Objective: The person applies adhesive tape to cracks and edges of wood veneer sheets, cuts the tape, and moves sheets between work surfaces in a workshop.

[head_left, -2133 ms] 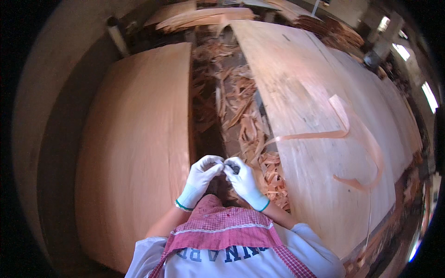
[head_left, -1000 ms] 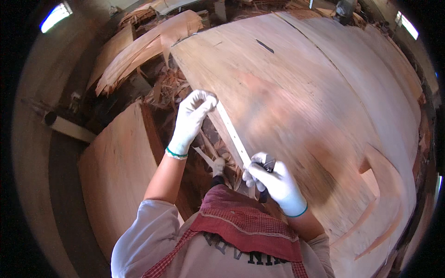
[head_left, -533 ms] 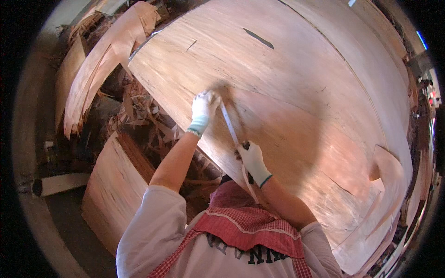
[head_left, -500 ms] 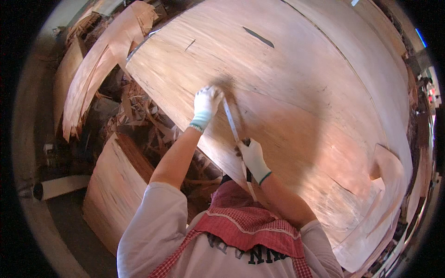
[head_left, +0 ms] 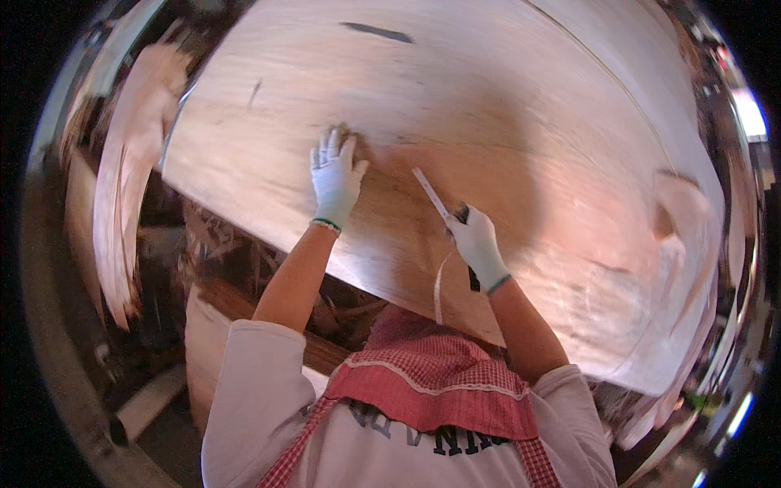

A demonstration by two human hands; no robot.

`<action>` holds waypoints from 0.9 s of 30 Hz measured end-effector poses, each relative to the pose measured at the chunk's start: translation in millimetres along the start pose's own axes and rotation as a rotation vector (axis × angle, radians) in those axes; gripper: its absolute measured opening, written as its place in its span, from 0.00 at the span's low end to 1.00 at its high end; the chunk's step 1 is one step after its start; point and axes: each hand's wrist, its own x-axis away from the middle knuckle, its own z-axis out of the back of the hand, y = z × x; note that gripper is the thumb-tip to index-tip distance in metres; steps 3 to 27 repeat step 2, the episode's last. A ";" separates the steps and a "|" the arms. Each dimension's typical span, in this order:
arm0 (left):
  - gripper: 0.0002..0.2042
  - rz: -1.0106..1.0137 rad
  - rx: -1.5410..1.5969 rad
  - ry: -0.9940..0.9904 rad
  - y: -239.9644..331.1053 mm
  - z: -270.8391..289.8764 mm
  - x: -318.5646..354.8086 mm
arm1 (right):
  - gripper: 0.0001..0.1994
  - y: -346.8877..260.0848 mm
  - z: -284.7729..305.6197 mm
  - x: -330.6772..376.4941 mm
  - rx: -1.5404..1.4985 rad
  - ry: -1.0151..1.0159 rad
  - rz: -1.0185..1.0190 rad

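Observation:
A broad sheet of pale wood veneer (head_left: 521, 89) lies before me, with a dark slit-like gap near its far edge. My left hand (head_left: 334, 175), in a white knit glove, rests on the sheet with its fingers spread, holding nothing. To its right, my right hand (head_left: 478, 244), also gloved, is closed on a strip of white tape (head_left: 429, 193). One short end of the tape sticks out stiffly toward the far left; the other end hangs in a curve toward my apron. Something dark shows at the right fingertips and below the palm, too hidden to name.
Broken veneer scraps (head_left: 236, 236) fill the dark space left of the sheet. A long torn veneer piece (head_left: 130, 187) stands at the far left, and a curled flap (head_left: 679, 203) rises at the right. My red checked apron (head_left: 439, 390) touches the near edge.
The left hand has let go of the tape and spread its fingers on the veneer. The right hand, with the tape, has moved right and slightly nearer. The whole view has turned.

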 end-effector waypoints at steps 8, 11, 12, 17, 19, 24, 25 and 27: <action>0.26 0.040 -0.046 0.018 34.1 -4.6 -5.3 | 0.08 21.9 13.6 20.2 -0.297 -0.047 -0.140; 0.26 0.040 -0.046 0.018 34.1 -4.6 -5.3 | 0.08 21.9 13.6 20.2 -0.297 -0.047 -0.140; 0.26 0.040 -0.046 0.018 34.1 -4.6 -5.3 | 0.08 21.9 13.6 20.2 -0.297 -0.047 -0.140; 0.26 0.040 -0.046 0.018 34.1 -4.6 -5.3 | 0.08 21.9 13.6 20.2 -0.297 -0.047 -0.140; 0.26 0.040 -0.046 0.018 34.1 -4.6 -5.3 | 0.08 21.9 13.6 20.2 -0.297 -0.047 -0.140; 0.26 0.040 -0.046 0.018 34.1 -4.6 -5.3 | 0.08 21.9 13.6 20.2 -0.297 -0.047 -0.140; 0.26 0.040 -0.046 0.018 34.1 -4.6 -5.3 | 0.08 21.9 13.6 20.2 -0.297 -0.047 -0.140; 0.26 0.040 -0.046 0.018 34.1 -4.6 -5.3 | 0.08 21.9 13.6 20.2 -0.297 -0.047 -0.140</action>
